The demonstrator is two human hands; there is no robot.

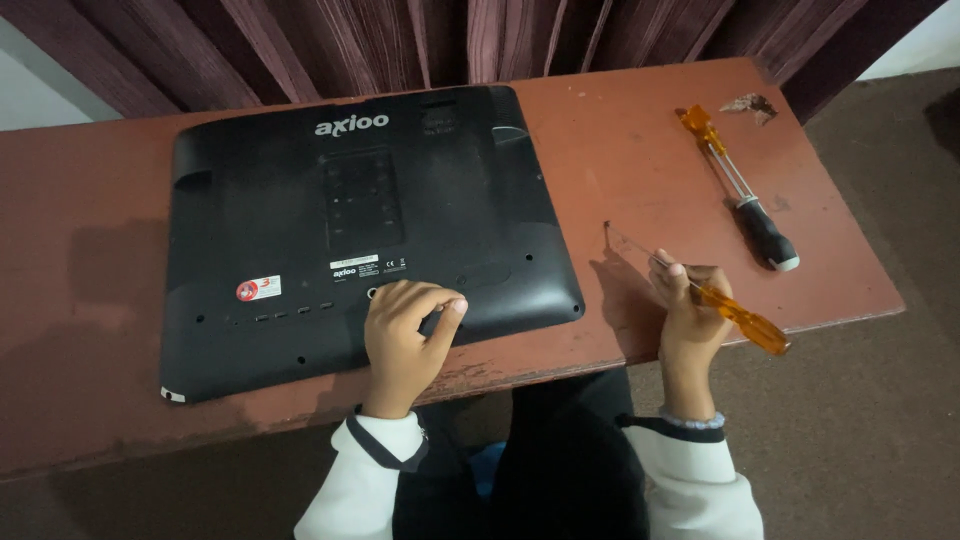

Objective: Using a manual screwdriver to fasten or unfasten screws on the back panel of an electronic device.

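- Near the front edge of the reddish-brown wooden tabletop [620, 150]: large black plastic device lying face-down, back panel up [300, 230]; rigid, probably light but bulky, best gripped at its side edges.
- Left hand [405, 335]: fingers curled together, resting on the panel's lower edge, clamping nothing.
- Right hand [690, 310]: closed around a thin screwdriver with translucent orange handle [745, 322], just right of the panel; smooth handle, probably slippery.
- Towards the right rear corner: second screwdriver, black-and-orange handled [745, 190], lying free.
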